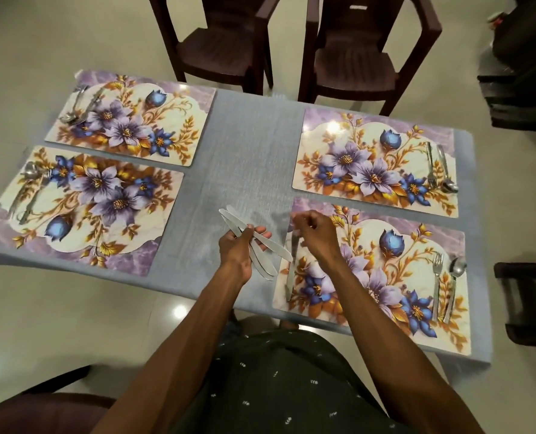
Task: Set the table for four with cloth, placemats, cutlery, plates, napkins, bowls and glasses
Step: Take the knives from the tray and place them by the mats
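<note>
A grey-blue cloth point(248, 158) covers the table. On it lie floral placemats: far left point(135, 120), near left point(85, 205), far right point(376, 164) and near right point(379, 277). Each mat carries a fork and spoon, such as the fork point(436, 283) and spoon point(454, 289) on the near right mat. My left hand point(238, 249) grips a bundle of table knives point(260, 245) above the cloth. One knife point(291, 267) lies along the left edge of the near right mat. My right hand point(313, 233) hovers just above that knife, fingers loosely curled and holding nothing.
Two dark brown plastic chairs point(229, 42) point(363, 48) stand behind the far table edge. Dark furniture point(523, 302) sits to the right, and another chair's edge point(41, 402) shows at the lower left. The floor around is pale tile.
</note>
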